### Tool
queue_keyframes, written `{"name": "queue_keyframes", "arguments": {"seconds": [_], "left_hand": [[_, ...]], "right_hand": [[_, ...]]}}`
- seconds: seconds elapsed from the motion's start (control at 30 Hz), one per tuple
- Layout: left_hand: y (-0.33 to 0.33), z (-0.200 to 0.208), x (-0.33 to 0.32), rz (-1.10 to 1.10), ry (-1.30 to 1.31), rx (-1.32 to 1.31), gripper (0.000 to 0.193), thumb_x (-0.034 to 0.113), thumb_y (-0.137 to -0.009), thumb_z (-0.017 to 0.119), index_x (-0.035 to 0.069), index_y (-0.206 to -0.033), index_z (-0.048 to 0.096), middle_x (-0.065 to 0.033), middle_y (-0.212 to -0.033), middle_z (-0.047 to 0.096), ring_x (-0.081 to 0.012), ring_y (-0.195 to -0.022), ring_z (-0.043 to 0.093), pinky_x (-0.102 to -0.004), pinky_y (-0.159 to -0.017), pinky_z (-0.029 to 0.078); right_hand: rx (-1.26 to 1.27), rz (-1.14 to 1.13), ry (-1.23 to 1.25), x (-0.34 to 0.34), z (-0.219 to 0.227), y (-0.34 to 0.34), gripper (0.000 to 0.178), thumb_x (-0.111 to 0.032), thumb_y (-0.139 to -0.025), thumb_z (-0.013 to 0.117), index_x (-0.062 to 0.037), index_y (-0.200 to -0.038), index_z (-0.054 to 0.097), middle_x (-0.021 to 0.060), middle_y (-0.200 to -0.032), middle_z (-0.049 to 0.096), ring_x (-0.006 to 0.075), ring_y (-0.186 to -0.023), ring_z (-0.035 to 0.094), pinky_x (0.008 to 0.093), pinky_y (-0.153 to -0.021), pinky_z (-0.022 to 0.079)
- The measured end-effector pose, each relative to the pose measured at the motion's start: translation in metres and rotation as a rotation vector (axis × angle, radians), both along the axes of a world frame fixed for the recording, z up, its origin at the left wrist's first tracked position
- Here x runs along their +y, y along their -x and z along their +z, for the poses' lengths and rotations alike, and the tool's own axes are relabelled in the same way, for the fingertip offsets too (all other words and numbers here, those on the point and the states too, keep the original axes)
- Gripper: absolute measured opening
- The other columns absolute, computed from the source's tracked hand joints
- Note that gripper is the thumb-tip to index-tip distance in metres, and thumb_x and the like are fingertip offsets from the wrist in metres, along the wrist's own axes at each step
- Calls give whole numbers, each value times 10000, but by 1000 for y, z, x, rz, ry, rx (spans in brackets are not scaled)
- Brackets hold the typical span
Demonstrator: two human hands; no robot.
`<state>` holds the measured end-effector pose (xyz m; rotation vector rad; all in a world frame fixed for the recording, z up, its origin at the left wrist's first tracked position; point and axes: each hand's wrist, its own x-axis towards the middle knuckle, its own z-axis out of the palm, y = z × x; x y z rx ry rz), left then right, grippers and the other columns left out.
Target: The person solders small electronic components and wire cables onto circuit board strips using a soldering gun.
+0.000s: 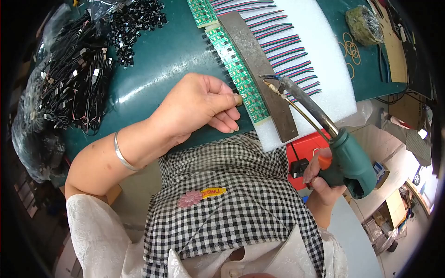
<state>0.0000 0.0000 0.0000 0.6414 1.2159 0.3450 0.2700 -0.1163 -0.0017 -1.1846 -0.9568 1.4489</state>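
Circuit-board strip point(235, 65): just right of left hand point(206, 104), whose thumb and forefinger press together; cannot tell if anything is pinched. Right hand point(324, 187) grips green soldering gun point(353, 160). Dark bar point(252, 53) alongside strip. Black cables point(76, 88) left of left hand.

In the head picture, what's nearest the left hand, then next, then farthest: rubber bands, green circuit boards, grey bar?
From the left hand:
1. Green circuit boards: right by the fingertips.
2. Grey bar: along the boards' right side.
3. Rubber bands: far right, past the white foam.
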Motion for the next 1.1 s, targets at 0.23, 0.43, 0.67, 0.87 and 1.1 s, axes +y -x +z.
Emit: {"name": "queue_keyframes", "arguments": {"seconds": [0.23, 0.43, 0.67, 0.87, 1.1], "left_hand": [[2, 0, 1, -32, 7, 17, 166, 127, -873, 600, -18, -793, 589, -91, -701, 634, -156, -596, 646, -230, -540, 540], [2, -1, 2, -54, -7, 24, 178, 132, -878, 593, -16, -778, 590, -88, -695, 633, -151, -590, 644, -228, -536, 539], [0, -2, 2, -41, -17, 27, 181, 132, -881, 591, -18, -779, 590, -86, -690, 633, -149, -583, 643, -226, -533, 539], [1, -2, 1, -35, -23, 25, 179, 134, -880, 594, -18, -785, 589, -84, -690, 633, -148, -584, 643, -226, -533, 537], [-1, -1, 1, -39, -29, 30, 181, 138, -879, 595, -13, -781, 589, -82, -691, 634, -146, -584, 642, -221, -531, 533]], "right_hand": [[1, 17, -37, -2, -4, 0, 579, -138, -700, 743, 97, -1141, 452, 99, -635, 518, 160, -502, 504, 249, -444, 435], [-16, 24, -42, -2, -6, -2, 582, -140, -697, 746, 96, -1142, 454, 99, -637, 520, 160, -504, 506, 248, -446, 436], [3, 1, 3, -5, -8, -2, 592, -145, -693, 745, 89, -1163, 473, 91, -656, 521, 154, -521, 514, 246, -457, 437], [-5, 128, 70, -11, -13, -15, 491, -32, -688, 699, 61, -1135, 519, 82, -802, 593, 118, -644, 539, 216, -590, 443], [-83, 61, 51, -14, -20, -9, 471, -99, -686, 737, 64, -1058, 499, 104, -667, 516, 176, -523, 516, 262, -463, 438]]}}
